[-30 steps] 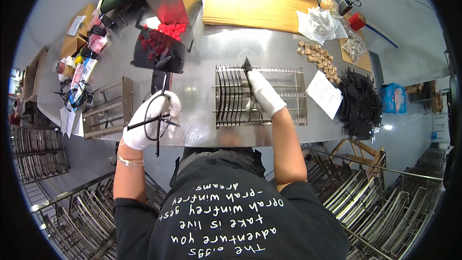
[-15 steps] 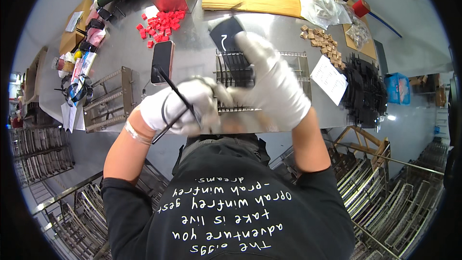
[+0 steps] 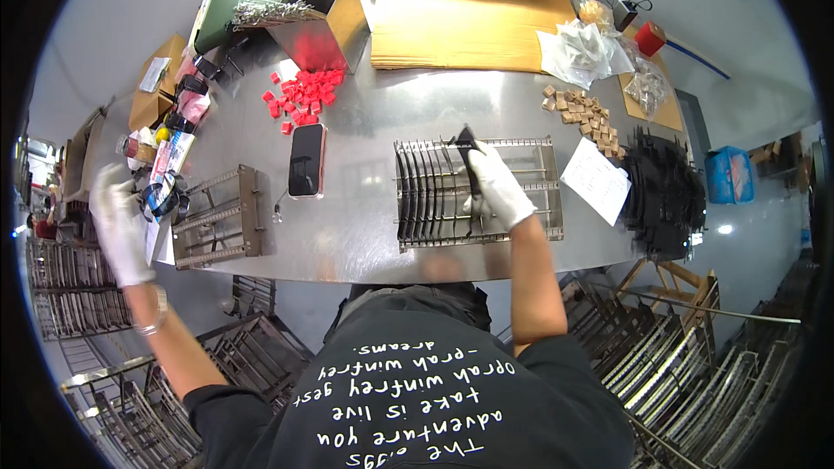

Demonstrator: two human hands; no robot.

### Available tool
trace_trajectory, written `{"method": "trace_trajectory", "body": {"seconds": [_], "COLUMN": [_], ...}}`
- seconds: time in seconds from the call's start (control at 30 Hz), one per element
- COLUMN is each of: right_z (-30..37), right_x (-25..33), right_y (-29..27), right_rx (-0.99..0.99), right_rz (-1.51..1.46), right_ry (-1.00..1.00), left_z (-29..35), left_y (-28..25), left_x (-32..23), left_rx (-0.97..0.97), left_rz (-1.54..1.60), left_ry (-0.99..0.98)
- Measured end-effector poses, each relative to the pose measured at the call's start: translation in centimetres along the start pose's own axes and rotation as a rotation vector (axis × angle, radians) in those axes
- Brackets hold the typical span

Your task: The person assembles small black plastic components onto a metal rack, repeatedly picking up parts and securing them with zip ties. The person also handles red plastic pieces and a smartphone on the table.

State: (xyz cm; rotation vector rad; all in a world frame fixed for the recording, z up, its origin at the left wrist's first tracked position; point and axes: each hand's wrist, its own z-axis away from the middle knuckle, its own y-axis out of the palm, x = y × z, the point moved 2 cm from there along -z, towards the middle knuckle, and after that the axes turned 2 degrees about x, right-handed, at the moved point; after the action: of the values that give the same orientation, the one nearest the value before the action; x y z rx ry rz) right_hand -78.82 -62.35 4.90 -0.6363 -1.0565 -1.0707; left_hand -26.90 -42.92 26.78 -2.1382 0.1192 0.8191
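Observation:
My gloved right hand (image 3: 502,187) grips a thin black panel (image 3: 472,175) on edge over a metal slotted rack (image 3: 552,200) at the middle of the table. Several black panels (image 3: 420,195) stand in a row in the rack's left part, left of the held one. My gloved left hand (image 3: 120,219) is out at the table's far left, slightly blurred, its fingers apart with nothing visible in them. Beside it lie looped black pieces (image 3: 167,200) and a colourful packet (image 3: 174,156).
A phone (image 3: 306,165) and a second metal rack (image 3: 221,219) lie left of centre. Red blocks (image 3: 304,95) and a metal bin (image 3: 334,26) stand behind. Brown blocks (image 3: 584,113), a paper sheet (image 3: 596,179) and stacked black panels (image 3: 665,195) are on the right.
My left hand has swung from the middle to the far left, and the black strip that hung from it is gone. My right hand has lowered the panel to the rack.

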Motion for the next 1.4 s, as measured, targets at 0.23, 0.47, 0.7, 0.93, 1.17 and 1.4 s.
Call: {"method": "trace_trajectory", "body": {"seconds": [0.23, 0.47, 0.7, 0.93, 1.17, 1.4], "right_z": [1.0, 0.7, 1.0, 2.7, 2.8, 1.1], "right_x": [-2.2, -1.2, -1.6, -0.7, 0.5, 3.9], "right_y": [0.3, 1.0, 1.0, 0.7, 0.6, -0.2], "right_rx": [-0.06, 0.001, -0.017, -0.102, -0.046, -0.519], "right_rz": [0.185, 0.574, 0.35, 0.594, 0.716, 0.235], "right_ry": [-0.072, -0.128, -0.121, -0.122, -0.17, -0.413], "left_z": [13.1, 12.3, 12.5, 12.6, 15.9, 16.5], "left_y": [14.8, 15.1, 18.4, 20.1, 23.6, 26.0], "left_x": [-6.7, -6.7, -9.2, -11.2, -20.0, -14.5], "left_rx": [0.497, 0.546, 0.622, 0.745, 1.538, 1.234], "left_rz": [0.375, 0.368, 0.375, 0.458, 1.229, 1.398], "left_ry": [0.062, 0.051, 0.225, 0.201, -0.303, -0.703]}}
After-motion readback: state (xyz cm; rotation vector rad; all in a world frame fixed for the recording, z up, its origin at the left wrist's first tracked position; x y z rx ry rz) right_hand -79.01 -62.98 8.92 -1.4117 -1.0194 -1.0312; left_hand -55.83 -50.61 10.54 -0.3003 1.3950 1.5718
